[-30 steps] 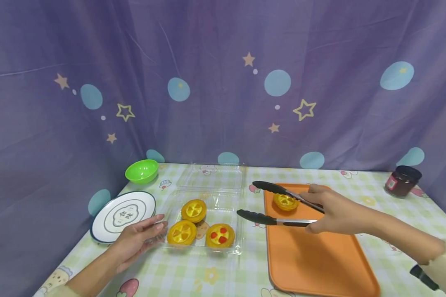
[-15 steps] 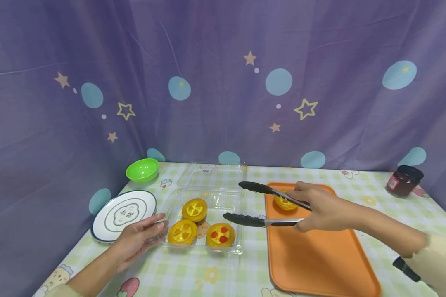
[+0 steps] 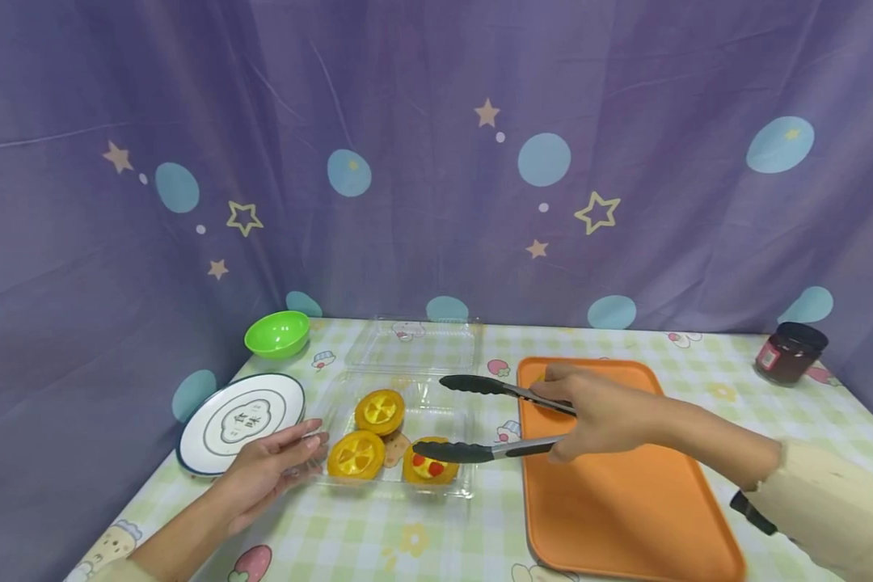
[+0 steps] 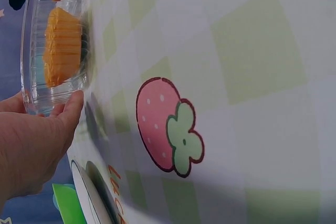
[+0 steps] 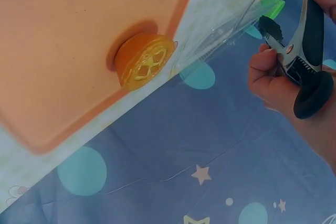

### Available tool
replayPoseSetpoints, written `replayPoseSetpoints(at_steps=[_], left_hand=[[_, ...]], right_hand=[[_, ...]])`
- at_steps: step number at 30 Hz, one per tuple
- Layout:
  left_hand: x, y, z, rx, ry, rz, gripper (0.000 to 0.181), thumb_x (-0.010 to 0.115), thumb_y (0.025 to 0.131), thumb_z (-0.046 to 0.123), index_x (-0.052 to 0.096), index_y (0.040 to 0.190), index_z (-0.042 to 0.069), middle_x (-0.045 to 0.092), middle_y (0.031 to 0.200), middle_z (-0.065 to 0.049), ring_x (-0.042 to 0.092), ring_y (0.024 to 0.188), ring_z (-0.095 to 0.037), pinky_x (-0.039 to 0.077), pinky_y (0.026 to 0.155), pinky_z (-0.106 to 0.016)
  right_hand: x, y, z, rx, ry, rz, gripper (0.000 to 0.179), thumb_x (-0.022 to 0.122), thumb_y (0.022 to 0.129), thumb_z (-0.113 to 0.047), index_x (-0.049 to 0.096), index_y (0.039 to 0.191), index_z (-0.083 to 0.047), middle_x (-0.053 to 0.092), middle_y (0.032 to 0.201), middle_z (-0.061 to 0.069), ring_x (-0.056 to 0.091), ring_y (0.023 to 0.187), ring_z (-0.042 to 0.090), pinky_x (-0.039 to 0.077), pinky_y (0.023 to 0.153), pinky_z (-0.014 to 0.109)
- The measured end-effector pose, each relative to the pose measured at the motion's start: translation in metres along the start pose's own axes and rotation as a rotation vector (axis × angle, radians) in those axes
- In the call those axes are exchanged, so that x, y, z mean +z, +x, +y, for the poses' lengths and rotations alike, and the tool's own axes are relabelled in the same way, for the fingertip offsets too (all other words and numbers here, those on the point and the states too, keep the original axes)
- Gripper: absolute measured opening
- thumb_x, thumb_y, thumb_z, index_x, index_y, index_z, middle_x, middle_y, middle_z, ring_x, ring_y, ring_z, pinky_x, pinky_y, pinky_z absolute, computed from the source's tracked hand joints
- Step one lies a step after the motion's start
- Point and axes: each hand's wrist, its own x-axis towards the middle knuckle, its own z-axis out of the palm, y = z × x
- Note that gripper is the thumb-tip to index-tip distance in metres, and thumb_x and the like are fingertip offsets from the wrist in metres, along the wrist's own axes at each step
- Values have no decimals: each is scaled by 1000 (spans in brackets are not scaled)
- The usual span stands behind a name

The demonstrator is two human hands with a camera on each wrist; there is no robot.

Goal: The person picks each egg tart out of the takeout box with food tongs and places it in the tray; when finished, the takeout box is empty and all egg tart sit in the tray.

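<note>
- gripping black-and-silver metal tongs [image 3: 473, 453], the right hand [image 3: 596, 408] holds their two arms wide apart, with nothing pinched between the tips.
- the left hand [image 3: 265, 473] lies with fairly straight fingers touching the left end of the clear hinged plastic box [image 3: 432, 422].
- the round golden tart with red pieces [image 3: 436, 470] sits in the box's front right corner, left of the right hand and a little nearer the person.
- the tongs' long axis points leftward over the box's right edge; the nearer tip overlaps that tart, though from this angle touching or hovering is hard to tell.
- so the gap seems to open mostly on the tart's far side, the offset that matters.
- two round golden tarts with yellow tops [image 3: 356, 457] lie closer to the left hand.
</note>
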Motion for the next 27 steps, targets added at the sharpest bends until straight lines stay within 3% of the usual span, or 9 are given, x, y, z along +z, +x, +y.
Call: replayPoseSetpoints(at_steps=[9, 19, 23, 27], left_hand=[[1, -1, 1, -2, 9, -1, 64, 58, 98, 25, 30, 148, -2, 41, 146, -22, 53, 123, -26, 51, 97, -35], [0, -1, 0, 3, 7, -7, 64, 57, 98, 25, 29, 148, -3, 42, 146, -22, 55, 121, -23, 51, 96, -35], [0, 0, 0, 1, 10, -8, 63, 57, 98, 25, 29, 148, -3, 41, 146, -22, 55, 121, -23, 51, 97, -36], [0, 0, 0, -4, 11, -8, 64, 57, 98, 26, 29, 149, -2, 41, 146, -21, 55, 121, -23, 51, 98, -36]], right_hand=[[5, 9, -6, 38, 29, -69, 78, 81, 69, -23, 51, 137, 0, 40, 85, 4, 34, 68, 13, 31, 55, 24], [0, 19, -16, 60, -5, -142, 79, 81, 67, -19, 51, 136, 4, 42, 88, 3, 36, 73, 16, 32, 59, 26], [-5, 26, -21, 94, -11, -200, 78, 81, 68, -17, 50, 136, 4, 42, 90, 5, 33, 65, 14, 31, 56, 25], [-10, 35, -27, 98, -102, -253, 67, 79, 68, -17, 58, 129, 0, 40, 85, 7, 26, 54, 12, 27, 50, 23]])
